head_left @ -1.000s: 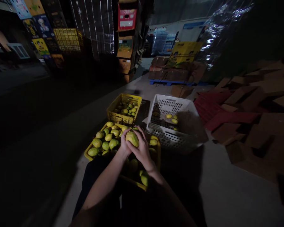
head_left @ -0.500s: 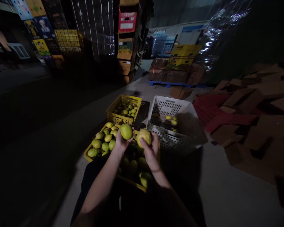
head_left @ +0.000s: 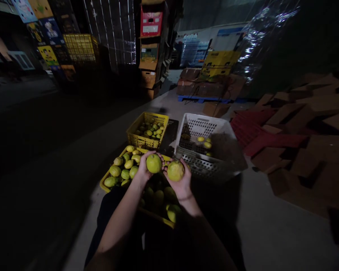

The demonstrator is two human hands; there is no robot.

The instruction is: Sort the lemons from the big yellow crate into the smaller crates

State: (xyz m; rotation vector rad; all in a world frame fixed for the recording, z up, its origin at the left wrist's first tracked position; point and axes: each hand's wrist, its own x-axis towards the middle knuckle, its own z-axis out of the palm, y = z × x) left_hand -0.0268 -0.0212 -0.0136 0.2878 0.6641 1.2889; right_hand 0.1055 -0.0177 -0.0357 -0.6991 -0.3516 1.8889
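My left hand [head_left: 145, 169] is closed around a smooth green lemon [head_left: 154, 163]. Close beside it, my right hand [head_left: 184, 185] cups a yellower, bumpier lemon [head_left: 175, 171] from below, with the fruit facing up. Both hands are over a low yellow crate [head_left: 104, 184] filled with yellow and green lemons [head_left: 125, 174], its near part in deep shadow. Just past this crate stands another yellow crate [head_left: 142, 142] with smaller lemons in it. To the right is a white crate [head_left: 211, 161] holding several yellow lemons [head_left: 207, 145].
Flattened cardboard boxes [head_left: 322, 158] and a red crate [head_left: 251, 131] are heaped on the right. Behind the crates, a blue pallet [head_left: 200, 99] carries boxes. A tall carton stack [head_left: 149, 56] rises beyond the yellow crates. The concrete floor [head_left: 282, 226] is dimly lit.
My right hand has turned palm up, so its lemon now lies more exposed and a little lower. The left hand's lemon has shifted slightly right and down.
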